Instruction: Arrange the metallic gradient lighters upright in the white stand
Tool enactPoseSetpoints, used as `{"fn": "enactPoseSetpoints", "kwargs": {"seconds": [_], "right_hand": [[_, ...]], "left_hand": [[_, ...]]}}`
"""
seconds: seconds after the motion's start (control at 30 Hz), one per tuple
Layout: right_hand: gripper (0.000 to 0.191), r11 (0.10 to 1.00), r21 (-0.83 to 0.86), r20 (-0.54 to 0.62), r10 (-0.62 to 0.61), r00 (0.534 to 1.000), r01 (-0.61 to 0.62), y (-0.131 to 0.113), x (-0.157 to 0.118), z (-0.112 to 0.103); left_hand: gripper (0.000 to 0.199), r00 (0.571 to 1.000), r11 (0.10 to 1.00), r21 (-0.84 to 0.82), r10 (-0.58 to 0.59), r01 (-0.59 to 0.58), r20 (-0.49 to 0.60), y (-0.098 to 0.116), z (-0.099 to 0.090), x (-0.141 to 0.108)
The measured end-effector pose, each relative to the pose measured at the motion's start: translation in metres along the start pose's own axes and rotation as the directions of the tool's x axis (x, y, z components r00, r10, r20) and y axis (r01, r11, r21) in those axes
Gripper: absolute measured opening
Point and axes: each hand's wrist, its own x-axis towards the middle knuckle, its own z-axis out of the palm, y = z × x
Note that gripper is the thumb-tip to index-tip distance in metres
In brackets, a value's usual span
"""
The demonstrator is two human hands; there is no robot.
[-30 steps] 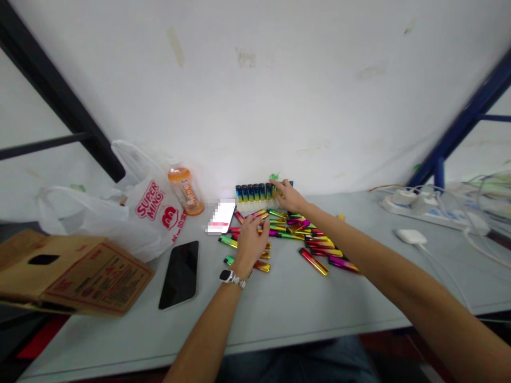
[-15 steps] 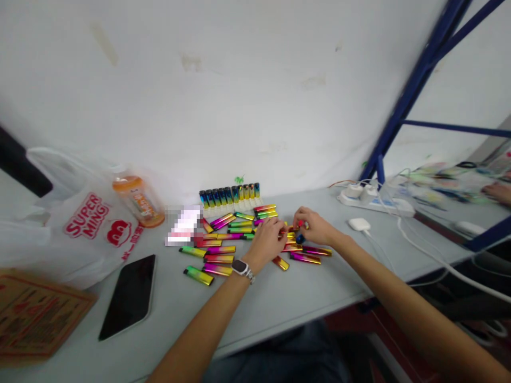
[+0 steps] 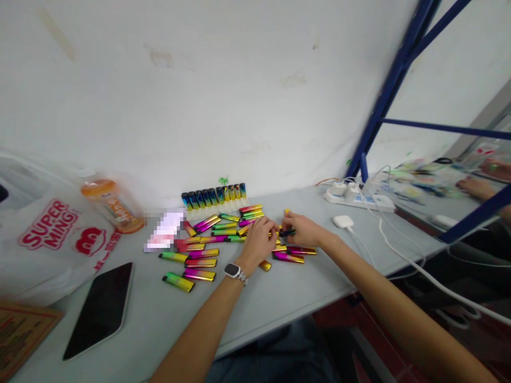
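My right hand (image 3: 304, 231) is closed, thumb and fingers bent around a lighter (image 3: 287, 211); its yellow end shows above the fingers and a dark part shows below. Close beside it, my left hand (image 3: 260, 238), with a watch at the wrist, is curled over the pile. Its fingertips are partly hidden, so what they pinch cannot be made out. Shiny lighters in green, yellow, pink and red lie scattered around both hands, such as a green-yellow lighter (image 3: 178, 281) and a purple lighter (image 3: 288, 257). Behind them, several blue-yellow lighters (image 3: 211, 197) stand upright in a pale rack (image 3: 219, 210).
On the left are a white plastic bag (image 3: 51, 255), an orange drink bottle (image 3: 115, 206), a dark tablet (image 3: 99, 308) and a cardboard box (image 3: 26, 338). On the right lie a power strip (image 3: 375, 201), a white charger (image 3: 342, 221) and cables. Another person's hand (image 3: 475, 188) is beyond the blue frame (image 3: 375, 117).
The whole view has swung right, so the table things sit further left. My right hand has turned slightly, and a yellow end now sticks up from its fingers. The left hand stays over the pile.
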Motion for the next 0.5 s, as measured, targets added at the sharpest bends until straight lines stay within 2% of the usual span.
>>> {"fn": "enactPoseSetpoints", "kwargs": {"seconds": [0.1,0.17,0.23,0.3,0.37,0.5], "right_hand": [[0.009,0.992,0.096,-0.101,-0.067,0.993,0.077,-0.008,0.005,0.0],[0.015,0.98,0.165,-0.207,-0.076,0.975,0.111,-0.018,0.009,0.002],[0.023,0.959,0.264,-0.317,-0.011,0.948,0.1,-0.03,0.016,0.007],[0.026,0.9,0.428,-0.389,0.098,0.916,0.086,-0.044,0.025,0.014],[0.025,0.774,0.625,-0.392,0.202,0.897,0.099,-0.061,0.037,0.023],[0.031,0.421,0.897,-0.287,0.322,0.902,0.135,-0.099,0.064,0.036]], "left_hand": [[0.013,0.997,0.997,-0.076,-0.02,0.014,-0.081,-0.006,-0.004,-0.001],[0.011,0.987,0.988,-0.15,-0.047,0.024,-0.151,-0.01,-0.009,-0.002],[0.01,0.976,0.973,-0.229,-0.061,0.012,-0.21,-0.013,-0.017,-0.003],[0.011,0.966,0.958,-0.285,-0.06,-0.014,-0.252,-0.016,-0.027,-0.004],[0.011,0.957,0.953,-0.302,-0.059,-0.031,-0.285,-0.02,-0.039,-0.005],[0.011,0.941,0.96,-0.277,-0.066,-0.031,-0.333,-0.037,-0.061,-0.012]]}}
